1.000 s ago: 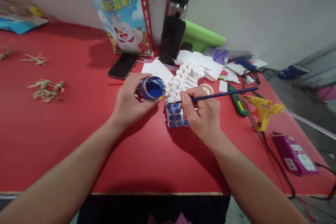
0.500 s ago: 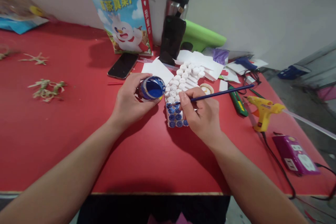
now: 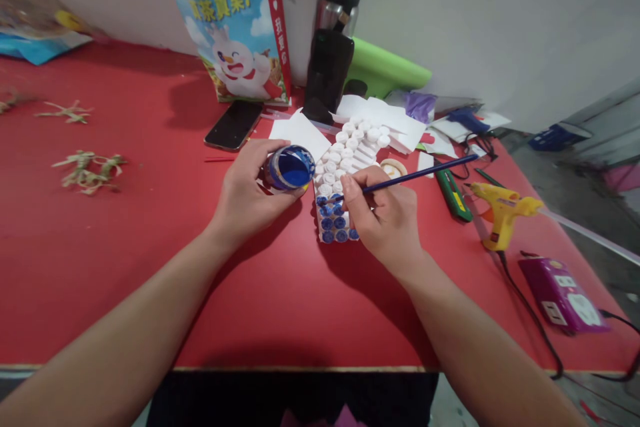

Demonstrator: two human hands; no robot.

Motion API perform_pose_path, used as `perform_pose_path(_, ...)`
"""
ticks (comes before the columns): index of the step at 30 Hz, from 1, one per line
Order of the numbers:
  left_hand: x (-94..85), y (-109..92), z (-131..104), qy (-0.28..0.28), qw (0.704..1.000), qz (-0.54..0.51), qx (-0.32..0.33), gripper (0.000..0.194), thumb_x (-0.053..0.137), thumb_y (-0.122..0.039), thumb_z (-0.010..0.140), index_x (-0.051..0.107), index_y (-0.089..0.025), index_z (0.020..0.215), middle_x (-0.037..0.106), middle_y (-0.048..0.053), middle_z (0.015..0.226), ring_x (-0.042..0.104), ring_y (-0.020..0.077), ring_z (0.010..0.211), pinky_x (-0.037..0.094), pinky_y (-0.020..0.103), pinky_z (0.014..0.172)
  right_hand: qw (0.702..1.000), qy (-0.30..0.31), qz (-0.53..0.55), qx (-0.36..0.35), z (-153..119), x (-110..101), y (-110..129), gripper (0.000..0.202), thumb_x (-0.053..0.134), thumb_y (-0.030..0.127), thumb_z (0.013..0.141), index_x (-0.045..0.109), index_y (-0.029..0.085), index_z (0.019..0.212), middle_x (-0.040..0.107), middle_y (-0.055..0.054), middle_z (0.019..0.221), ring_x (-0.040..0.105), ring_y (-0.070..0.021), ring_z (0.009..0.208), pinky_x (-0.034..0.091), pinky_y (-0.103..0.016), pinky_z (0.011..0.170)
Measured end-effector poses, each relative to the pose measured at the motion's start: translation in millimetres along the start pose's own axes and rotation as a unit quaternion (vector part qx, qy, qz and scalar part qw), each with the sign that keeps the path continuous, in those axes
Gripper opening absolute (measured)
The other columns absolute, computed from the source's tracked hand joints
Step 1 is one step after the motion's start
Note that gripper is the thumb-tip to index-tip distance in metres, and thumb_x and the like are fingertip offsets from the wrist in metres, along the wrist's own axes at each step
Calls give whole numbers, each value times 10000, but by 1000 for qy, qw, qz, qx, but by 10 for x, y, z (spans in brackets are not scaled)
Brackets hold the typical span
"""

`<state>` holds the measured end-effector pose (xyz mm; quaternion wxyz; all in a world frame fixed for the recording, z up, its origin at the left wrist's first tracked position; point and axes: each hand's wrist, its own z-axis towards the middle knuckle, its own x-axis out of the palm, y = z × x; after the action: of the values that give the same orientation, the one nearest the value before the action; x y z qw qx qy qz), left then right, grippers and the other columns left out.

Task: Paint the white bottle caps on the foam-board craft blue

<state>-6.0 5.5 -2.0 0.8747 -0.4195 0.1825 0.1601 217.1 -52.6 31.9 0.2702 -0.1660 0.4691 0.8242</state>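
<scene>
My left hand (image 3: 253, 187) is wrapped round a jar of blue paint (image 3: 293, 169), tilted so its open mouth faces me. Between the fingertips of my right hand (image 3: 383, 213) is a thin blue paintbrush (image 3: 425, 173), its tip down on a craft piece (image 3: 340, 163) made of many small white rolled discs. Discs at the end nearest me are blue; those farther back are white, beside a few white step-like strips. Part of the piece's right side is hidden behind my right hand. A round lid (image 3: 393, 169) lies just beyond that hand.
A yellow glue gun (image 3: 505, 210), a green utility knife (image 3: 453, 193) and a purple power socket box (image 3: 563, 297) lie to the right. A phone (image 3: 233, 125), a printed bag (image 3: 235, 27) and a black device (image 3: 330, 70) are behind. Straw figures (image 3: 90, 171) lie left on the red table (image 3: 280, 307).
The brush has shifted slightly, its handle end moving a little left and up. My left hand and the paint jar have stayed put.
</scene>
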Motion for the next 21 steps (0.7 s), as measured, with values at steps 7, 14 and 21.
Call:
perform_pose_path(7, 18, 14, 5, -8, 1000, -2, 10, 525, 946, -269, 818, 723, -258, 1293, 765, 85, 1307, 736, 326, 1224, 605, 494, 1107, 1000, 1, 18, 3, -8, 0, -17, 338, 632, 369, 1087, 579, 238, 780, 590, 64, 549, 529, -78, 448, 375, -256, 485)
perform_pose_path(14, 10, 4, -5, 15, 999, -19, 39, 531, 910, -285, 851, 709, -253, 1341, 756, 104, 1352, 735, 330, 1258, 611, 498, 1122, 953, -156, 258, 31, 64, -46, -33, 265, 709, 458, 1090, 706, 237, 943, 691, 36, 722, 592, -81, 448, 422, -252, 398)
perform_pose_path(21, 0, -5, -20, 32, 998, -31, 54, 537, 910, -299, 867, 705, -250, 1361, 747, 120, 1398, 725, 337, 1304, 588, 508, 1174, 939, -90, 330, 32, 64, -31, 1, 153, 795, 376, 1037, 710, 248, 1040, 754, 37, 807, 659, -90, 495, 537, -250, 437)
